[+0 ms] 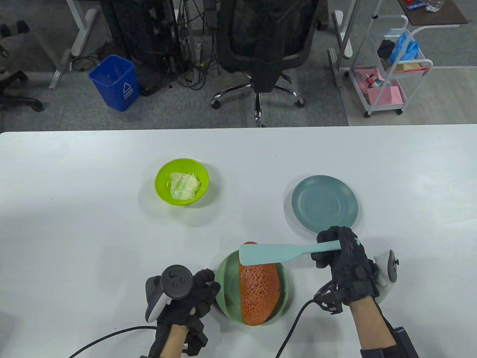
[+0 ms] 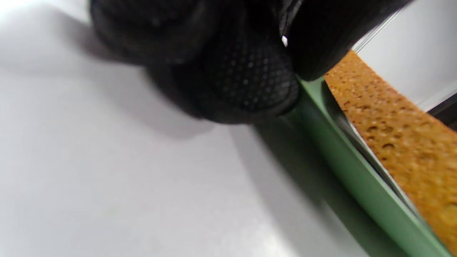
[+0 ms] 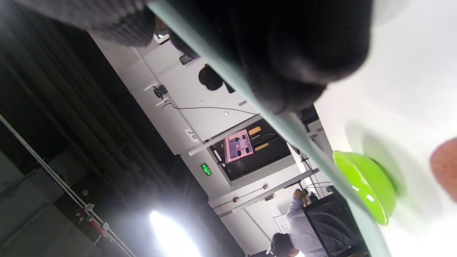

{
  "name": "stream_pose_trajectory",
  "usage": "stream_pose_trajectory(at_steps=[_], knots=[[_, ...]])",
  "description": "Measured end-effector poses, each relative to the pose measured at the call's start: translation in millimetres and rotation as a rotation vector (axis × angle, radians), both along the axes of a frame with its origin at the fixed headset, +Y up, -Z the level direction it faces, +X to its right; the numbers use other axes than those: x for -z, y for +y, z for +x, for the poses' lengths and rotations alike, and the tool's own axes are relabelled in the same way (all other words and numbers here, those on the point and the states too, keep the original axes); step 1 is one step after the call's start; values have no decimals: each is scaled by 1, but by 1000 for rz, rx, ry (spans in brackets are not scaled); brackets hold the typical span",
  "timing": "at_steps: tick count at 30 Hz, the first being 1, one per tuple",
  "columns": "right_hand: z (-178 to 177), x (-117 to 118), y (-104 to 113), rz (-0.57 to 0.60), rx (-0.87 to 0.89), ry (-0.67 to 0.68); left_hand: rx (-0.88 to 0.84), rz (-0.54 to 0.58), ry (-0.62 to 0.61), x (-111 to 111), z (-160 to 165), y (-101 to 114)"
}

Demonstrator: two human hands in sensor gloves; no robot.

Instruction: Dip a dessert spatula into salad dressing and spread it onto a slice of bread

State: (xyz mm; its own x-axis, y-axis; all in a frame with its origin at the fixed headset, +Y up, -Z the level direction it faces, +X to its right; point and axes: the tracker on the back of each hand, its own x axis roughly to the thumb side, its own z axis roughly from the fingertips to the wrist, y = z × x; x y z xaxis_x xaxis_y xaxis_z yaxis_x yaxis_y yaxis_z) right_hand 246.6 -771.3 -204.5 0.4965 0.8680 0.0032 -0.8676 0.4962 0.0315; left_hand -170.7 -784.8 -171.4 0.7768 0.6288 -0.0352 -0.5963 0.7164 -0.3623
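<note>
A bread slice (image 1: 258, 292) with an orange-brown porous face lies on a green plate (image 1: 226, 298) at the table's front middle. My right hand (image 1: 341, 257) grips the handle of a light blue dessert spatula (image 1: 270, 253); its blade hangs level above the far end of the bread. My left hand (image 1: 197, 294) rests on the table and touches the plate's left rim, seen close in the left wrist view (image 2: 246, 82) beside the plate's rim (image 2: 342, 157) and bread (image 2: 403, 142). A lime green bowl (image 1: 182, 181) with pale salad dressing (image 1: 184, 185) stands at the middle left, also in the right wrist view (image 3: 367, 189).
An empty grey-blue plate (image 1: 325, 201) lies just beyond my right hand. Glove cables trail off the table's front edge. An office chair, a blue bin and a cart stand on the floor beyond the table's far edge.
</note>
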Motion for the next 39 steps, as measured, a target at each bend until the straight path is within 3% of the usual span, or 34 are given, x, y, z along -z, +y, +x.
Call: stream_pose_trajectory(at_steps=[5,23,39], knots=[[4,-10,-11,24,-36,-69,-1,2,2,0,0,0],[0,-17,-7,42,-213,-124,3,6,6,-1,1,-1],[35,-36,7,22,-279,-288,3,6,6,-1,1,-1]])
